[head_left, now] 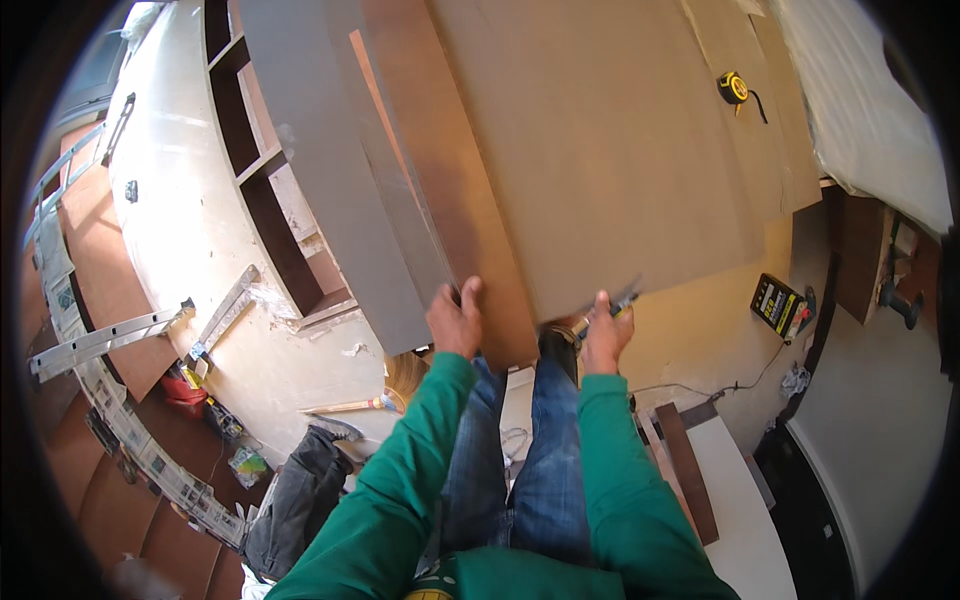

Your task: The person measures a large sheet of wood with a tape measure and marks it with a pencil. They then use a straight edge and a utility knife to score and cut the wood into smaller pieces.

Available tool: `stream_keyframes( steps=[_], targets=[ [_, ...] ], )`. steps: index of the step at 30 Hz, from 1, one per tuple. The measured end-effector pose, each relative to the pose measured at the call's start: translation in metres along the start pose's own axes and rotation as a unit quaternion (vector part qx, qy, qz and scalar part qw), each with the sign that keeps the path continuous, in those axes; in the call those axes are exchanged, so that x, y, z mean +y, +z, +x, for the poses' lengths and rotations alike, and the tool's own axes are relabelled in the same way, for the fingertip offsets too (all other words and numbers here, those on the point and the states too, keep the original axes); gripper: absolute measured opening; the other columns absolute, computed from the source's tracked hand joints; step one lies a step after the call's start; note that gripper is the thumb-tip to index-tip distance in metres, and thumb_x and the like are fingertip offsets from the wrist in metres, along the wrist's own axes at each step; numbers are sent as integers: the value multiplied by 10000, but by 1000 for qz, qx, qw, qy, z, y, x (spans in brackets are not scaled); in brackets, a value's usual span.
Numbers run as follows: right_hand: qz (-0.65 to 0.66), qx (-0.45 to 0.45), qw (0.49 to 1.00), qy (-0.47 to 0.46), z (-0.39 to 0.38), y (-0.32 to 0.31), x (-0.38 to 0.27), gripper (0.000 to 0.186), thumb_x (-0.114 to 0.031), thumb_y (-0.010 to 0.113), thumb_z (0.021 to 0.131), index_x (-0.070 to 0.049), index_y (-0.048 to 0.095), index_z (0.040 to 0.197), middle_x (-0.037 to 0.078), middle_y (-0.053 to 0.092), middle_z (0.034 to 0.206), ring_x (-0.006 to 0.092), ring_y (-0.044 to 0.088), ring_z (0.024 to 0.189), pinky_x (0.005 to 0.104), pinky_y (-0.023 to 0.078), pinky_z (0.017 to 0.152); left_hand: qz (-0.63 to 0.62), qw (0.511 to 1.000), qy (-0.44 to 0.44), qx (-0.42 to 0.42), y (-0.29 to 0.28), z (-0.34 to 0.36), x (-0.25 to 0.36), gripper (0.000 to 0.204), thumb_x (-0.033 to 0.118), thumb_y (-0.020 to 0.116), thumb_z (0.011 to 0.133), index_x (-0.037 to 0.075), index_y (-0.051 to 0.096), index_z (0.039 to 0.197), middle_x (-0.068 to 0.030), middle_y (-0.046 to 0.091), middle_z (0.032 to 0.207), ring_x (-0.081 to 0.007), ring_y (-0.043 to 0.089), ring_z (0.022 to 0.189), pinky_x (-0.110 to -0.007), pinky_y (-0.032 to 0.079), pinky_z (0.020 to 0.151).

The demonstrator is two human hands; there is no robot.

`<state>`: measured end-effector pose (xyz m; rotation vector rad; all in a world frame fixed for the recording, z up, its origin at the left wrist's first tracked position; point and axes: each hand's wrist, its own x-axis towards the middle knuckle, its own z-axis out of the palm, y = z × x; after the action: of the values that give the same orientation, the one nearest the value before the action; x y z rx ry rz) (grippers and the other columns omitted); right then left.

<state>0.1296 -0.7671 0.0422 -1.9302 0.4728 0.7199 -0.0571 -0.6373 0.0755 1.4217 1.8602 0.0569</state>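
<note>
My left hand (455, 318) is closed at the near end of a narrow grey strip (400, 215), its thumb beside a brown board (470, 215). The strip and board lie side by side, running away from me. In my right hand (606, 335) is a slim hand tool (624, 303) with a dark, pointed tip; its exact kind is unclear. That hand is just in front of the near edge of a large grey-brown sheet (610, 150). My fingers partly cover what they grip.
A yellow-black tape measure (733, 88) lies on the sheet's far right. At right stands a black-yellow box (777, 305). An open wooden frame (262, 175) is at left, with a metal ladder (110, 340) beyond it. A wood-handled tool (350, 405) and dark bag (300, 500) lie nearer me.
</note>
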Motion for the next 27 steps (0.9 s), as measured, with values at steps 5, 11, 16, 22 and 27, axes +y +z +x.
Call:
stream_keyframes(
  steps=[5, 11, 16, 22, 27],
  targets=[
    [-21, -23, 998, -54, 19, 53, -19, 223, -116, 748, 937, -5, 615, 1077, 53, 661, 845, 144, 609, 668, 318, 518, 630, 21, 999, 35, 26, -12, 64, 20, 625, 528, 664, 964, -64, 551, 799, -350, 607, 833, -555, 574, 829, -545, 477, 751],
    [-110, -37, 992, -42, 37, 73, -29, 273, -154, 786, 919, 41, 619, 1011, 125, 711, 864, 192, 680, 720, 353, 543, 670, 76, 996, 51, 3, -14, 103, 20, 714, 629, 616, 960, -55, 561, 766, -330, 601, 786, -525, 592, 796, -537, 471, 738],
    [-144, -63, 987, -34, 39, 67, -32, 296, -201, 793, 914, 46, 641, 973, 147, 713, 863, 221, 685, 737, 371, 548, 696, 70, 997, 36, 8, -16, 98, 22, 667, 599, 664, 944, -49, 584, 809, -327, 655, 878, -538, 624, 891, -547, 492, 786],
    [-313, -2, 943, -115, 76, 59, -9, 460, -352, 797, 888, 77, 652, 969, 278, 722, 934, 443, 712, 908, 486, 549, 815, 158, 986, 31, -46, -22, 95, 48, 632, 611, 612, 963, -13, 712, 946, -289, 716, 981, -497, 673, 975, -527, 536, 850],
    [-440, -62, 880, -170, 51, 58, -49, 518, -432, 795, 871, 64, 670, 956, 308, 710, 952, 494, 690, 946, 517, 544, 830, 268, 959, 45, -82, -36, 106, 42, 639, 617, 574, 972, 3, 752, 991, -262, 737, 1017, -465, 694, 1000, -529, 553, 883]
  ],
)
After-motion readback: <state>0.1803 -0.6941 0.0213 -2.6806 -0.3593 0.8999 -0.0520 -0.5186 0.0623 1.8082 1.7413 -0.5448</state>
